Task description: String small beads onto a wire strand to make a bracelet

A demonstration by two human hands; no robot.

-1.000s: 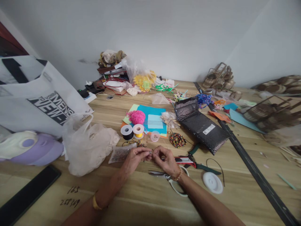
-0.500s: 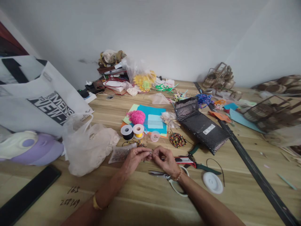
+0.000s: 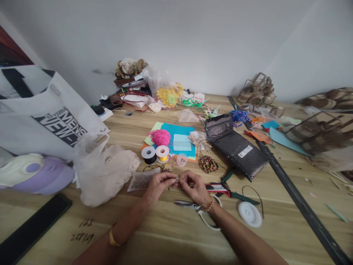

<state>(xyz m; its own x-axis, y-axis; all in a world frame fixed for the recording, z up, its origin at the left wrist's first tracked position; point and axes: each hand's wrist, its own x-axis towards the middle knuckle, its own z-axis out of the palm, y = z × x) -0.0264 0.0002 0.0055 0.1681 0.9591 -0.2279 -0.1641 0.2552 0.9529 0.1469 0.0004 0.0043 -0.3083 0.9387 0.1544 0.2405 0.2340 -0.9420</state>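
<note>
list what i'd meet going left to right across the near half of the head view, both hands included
Black flat slab, translucent plastic bag, left hand, right hand, white disc, thin green strip.

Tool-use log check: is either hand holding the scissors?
No, the scissors lie on the table, partly hidden by the right hand.

Small pouch (image 3: 139, 181): clear plastic. Scissor blades (image 3: 184, 203): smooth metal. Tabletop (image 3: 154, 237): grained wood. Mailer (image 3: 233, 145): glossy plastic.
</note>
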